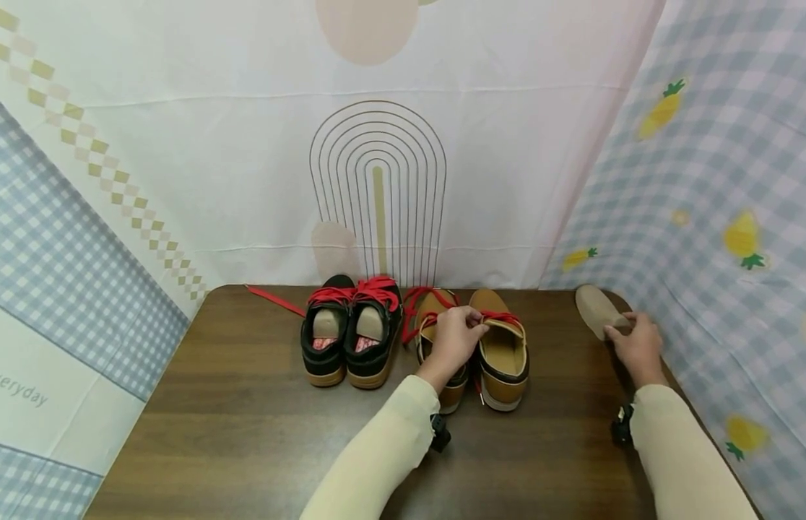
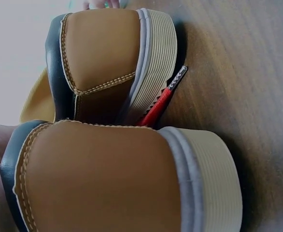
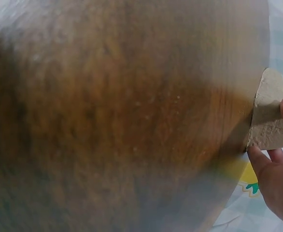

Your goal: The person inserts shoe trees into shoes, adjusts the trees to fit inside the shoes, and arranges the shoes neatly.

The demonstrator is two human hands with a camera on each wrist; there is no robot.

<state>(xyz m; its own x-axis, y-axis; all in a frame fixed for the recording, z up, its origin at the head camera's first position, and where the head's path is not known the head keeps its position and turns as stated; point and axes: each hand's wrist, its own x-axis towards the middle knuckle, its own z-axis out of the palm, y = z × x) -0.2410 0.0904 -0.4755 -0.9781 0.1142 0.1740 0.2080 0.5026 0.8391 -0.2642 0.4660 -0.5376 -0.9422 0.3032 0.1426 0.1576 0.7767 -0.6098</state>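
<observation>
A pair of tan shoes with dark collars and red laces stands near the back of the table. My left hand (image 1: 450,341) is over the left tan shoe (image 1: 452,396), partly covering it. Its curled thumb and finger meet at the inner collar edge of the right tan shoe (image 1: 505,390) and appear to pinch it. Both heels fill the left wrist view, a red lace tip (image 2: 177,79) lying on the table beside them. At the back right corner, my right hand (image 1: 639,350) pinches one end of a beige insole (image 1: 594,309) between thumb and fingers.
A pair of black shoes (image 1: 375,368) with red laces stands left of the tan pair. From it a loose red lace (image 1: 276,299) runs left over the brown wooden table (image 1: 247,433). Patterned cloth walls (image 1: 507,166) enclose the back and sides.
</observation>
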